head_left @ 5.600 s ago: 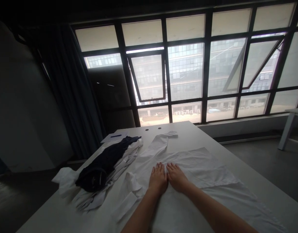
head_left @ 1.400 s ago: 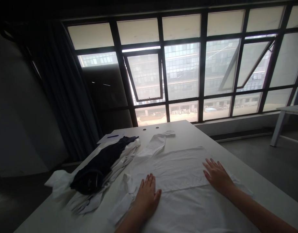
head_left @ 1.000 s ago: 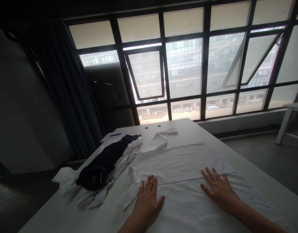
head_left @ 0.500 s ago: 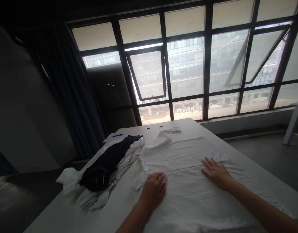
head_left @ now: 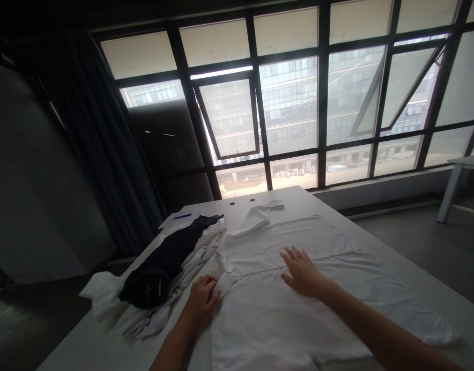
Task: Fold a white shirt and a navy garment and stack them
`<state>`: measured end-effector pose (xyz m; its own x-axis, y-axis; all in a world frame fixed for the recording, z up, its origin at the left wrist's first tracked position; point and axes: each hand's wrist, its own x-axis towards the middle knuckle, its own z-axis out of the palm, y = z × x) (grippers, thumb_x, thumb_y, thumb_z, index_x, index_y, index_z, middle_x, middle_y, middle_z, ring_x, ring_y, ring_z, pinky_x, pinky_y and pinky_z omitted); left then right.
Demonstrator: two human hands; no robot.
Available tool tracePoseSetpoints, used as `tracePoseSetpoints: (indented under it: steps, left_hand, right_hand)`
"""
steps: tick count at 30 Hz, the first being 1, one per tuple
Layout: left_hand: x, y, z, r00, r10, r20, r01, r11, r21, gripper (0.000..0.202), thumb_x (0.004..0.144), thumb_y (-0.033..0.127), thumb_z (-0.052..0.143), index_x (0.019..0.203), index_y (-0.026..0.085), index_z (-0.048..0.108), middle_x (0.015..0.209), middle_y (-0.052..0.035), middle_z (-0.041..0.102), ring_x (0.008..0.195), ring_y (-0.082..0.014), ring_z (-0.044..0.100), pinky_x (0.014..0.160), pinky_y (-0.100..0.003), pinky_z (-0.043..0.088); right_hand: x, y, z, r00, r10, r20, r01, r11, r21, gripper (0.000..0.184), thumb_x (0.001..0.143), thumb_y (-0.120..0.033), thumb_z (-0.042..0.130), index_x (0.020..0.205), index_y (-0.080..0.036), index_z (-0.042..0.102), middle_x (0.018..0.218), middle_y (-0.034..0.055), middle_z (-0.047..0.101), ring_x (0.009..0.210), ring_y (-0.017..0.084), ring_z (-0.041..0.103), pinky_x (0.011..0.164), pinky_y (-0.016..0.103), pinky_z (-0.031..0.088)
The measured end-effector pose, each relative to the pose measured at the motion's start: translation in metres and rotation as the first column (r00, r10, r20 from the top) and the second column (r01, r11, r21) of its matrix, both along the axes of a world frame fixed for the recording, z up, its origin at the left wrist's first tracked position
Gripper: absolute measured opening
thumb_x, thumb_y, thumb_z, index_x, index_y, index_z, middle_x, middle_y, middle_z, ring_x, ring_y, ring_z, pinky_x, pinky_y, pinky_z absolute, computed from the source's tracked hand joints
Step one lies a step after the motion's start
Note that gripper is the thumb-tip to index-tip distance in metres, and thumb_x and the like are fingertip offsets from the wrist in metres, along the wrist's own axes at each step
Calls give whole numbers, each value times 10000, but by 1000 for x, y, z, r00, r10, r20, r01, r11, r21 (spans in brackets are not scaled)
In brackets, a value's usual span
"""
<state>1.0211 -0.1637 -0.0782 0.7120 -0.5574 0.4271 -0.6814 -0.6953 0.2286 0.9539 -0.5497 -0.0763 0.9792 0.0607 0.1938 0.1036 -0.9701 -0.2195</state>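
A white shirt (head_left: 291, 309) lies spread flat on the white table (head_left: 310, 201), one sleeve (head_left: 256, 219) bunched toward the far edge. My left hand (head_left: 201, 300) is curled at the shirt's collar (head_left: 221, 273) on the left side, fingers closed on the cloth edge. My right hand (head_left: 301, 270) rests flat on the middle of the shirt with fingers spread.
A pile of white clothes with a dark navy garment (head_left: 163, 263) on top sits at the table's left. A sheet of paper with a blue pen (head_left: 182, 216) lies beyond it. Large windows stand behind the table. Another table's leg (head_left: 449, 196) shows at the right.
My hands went from side by side to wide apart on the shirt. Since then the left hand has curled and slid left onto the collar, and the right hand has moved left toward the shirt's middle.
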Motion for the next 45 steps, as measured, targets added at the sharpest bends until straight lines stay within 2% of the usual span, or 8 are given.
tracePoseSetpoints:
  steps: [5,10,13,16,21,31,37,45]
  left_hand:
    - [-11,-21,-1,999,-47,23,48,998,-42,143,955,296,549,922,223,668,955,-69,688,913,-243,607,870,-385,448]
    - [-10,-27,-1,989,-148,25,149,988,-33,147,961,340,574,913,224,651,942,-77,700,896,-246,631,862,-386,449]
    - [-7,-25,1,985,-167,37,167,986,-18,176,949,388,602,923,227,669,912,-71,708,861,-241,639,846,-385,451]
    - [-9,-23,10,987,-156,28,157,988,-11,219,938,428,622,872,225,668,827,-50,691,803,-225,626,838,-383,450]
    - [-17,-17,28,988,-157,15,157,988,3,256,1019,317,447,917,225,663,879,-51,690,876,-226,627,913,-402,436]
    - [-18,-25,25,970,-214,114,213,977,19,194,1032,264,479,930,224,639,897,-25,696,850,-187,639,969,-401,394]
    - [-21,-29,30,962,-218,166,203,974,102,224,1051,249,440,1072,243,663,964,-39,720,891,-198,651,893,-379,385]
    - [-12,-20,28,972,-170,165,159,984,77,222,1044,241,454,1005,247,672,968,-24,742,988,-215,676,948,-394,371]
  right_hand:
    - [13,109,20,873,448,190,-486,831,270,456,883,-289,582,1336,-239,582,1381,98,597,1272,243,523,1097,384,394]
    - [21,162,5,832,465,303,-548,777,310,550,855,-191,559,1399,-254,508,1444,64,546,1340,240,430,1138,401,309]
    - [23,165,-6,832,454,319,-540,796,275,521,871,-199,573,1382,-278,514,1394,45,578,1345,248,395,1154,433,238]
    - [24,161,-13,860,413,299,-483,848,218,236,940,-273,561,1165,-285,628,1174,29,649,1179,235,480,1085,433,282]
    - [24,155,-15,886,298,354,-385,899,207,68,959,-241,552,959,-232,619,1086,36,626,1102,230,479,1014,411,301]
    - [14,143,4,839,272,471,-411,884,222,121,793,-249,652,901,-229,602,982,23,634,1116,263,461,1045,478,211]
    - [12,147,2,787,363,499,-490,859,148,83,881,-269,543,821,-217,569,838,16,614,991,227,491,974,456,244]
    - [14,140,3,771,379,512,-491,866,99,145,861,-296,546,744,-213,526,776,19,613,925,217,513,945,448,264]
